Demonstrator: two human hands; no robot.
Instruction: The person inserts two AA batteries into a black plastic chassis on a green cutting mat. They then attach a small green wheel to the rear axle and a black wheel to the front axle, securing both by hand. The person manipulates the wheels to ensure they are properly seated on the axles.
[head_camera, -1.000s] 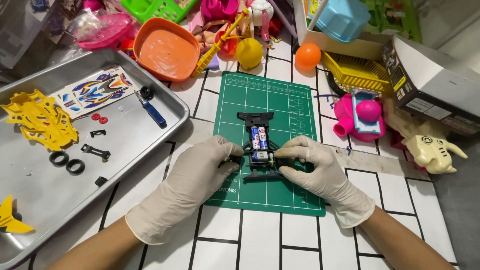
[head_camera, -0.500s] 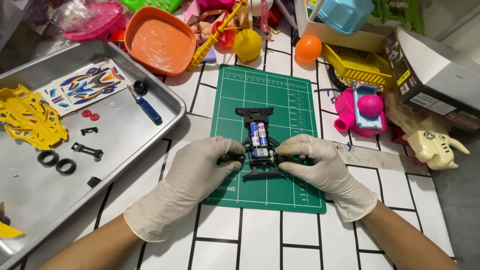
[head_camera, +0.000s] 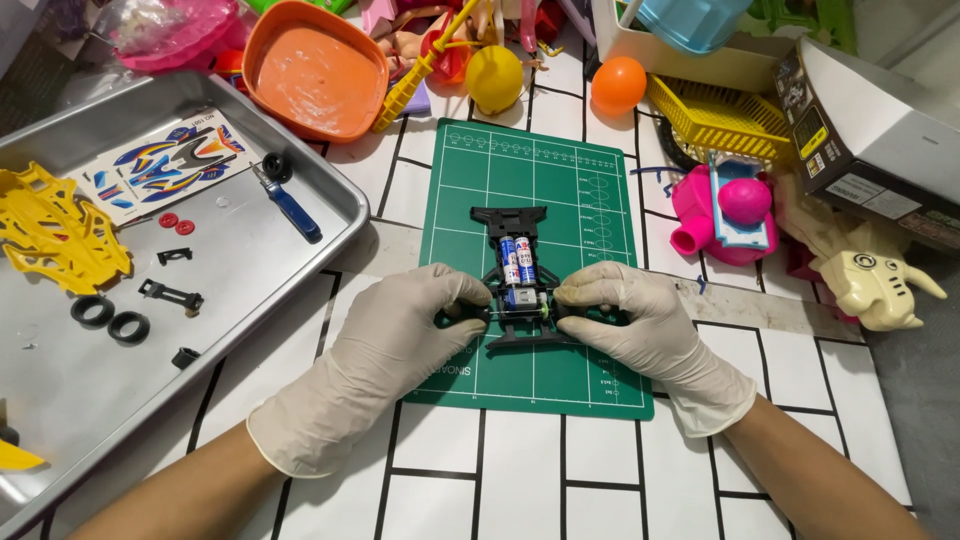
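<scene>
— What are the gloved hands doing?

— The left hand (head_camera: 400, 330) and right hand (head_camera: 625, 320) are pinching opposite sides of a black toy car chassis (head_camera: 518, 285), which is lying on the green cutting mat (head_camera: 590, 200) mid-worktop.

— And the packaging?

— A grey and black box (head_camera: 870, 150) is sitting at the far right; a colourful sticker sheet (head_camera: 160, 165) is lying in the metal tray (head_camera: 60, 380) at left, beside a yellow car body (head_camera: 55, 230).

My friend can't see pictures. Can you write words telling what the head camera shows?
Two gloved hands, left hand and right hand, pinch the sides of a small black toy car chassis on a green cutting mat. A metal tray on the left holds a yellow car shell, two black tyres and a sticker sheet.
</scene>
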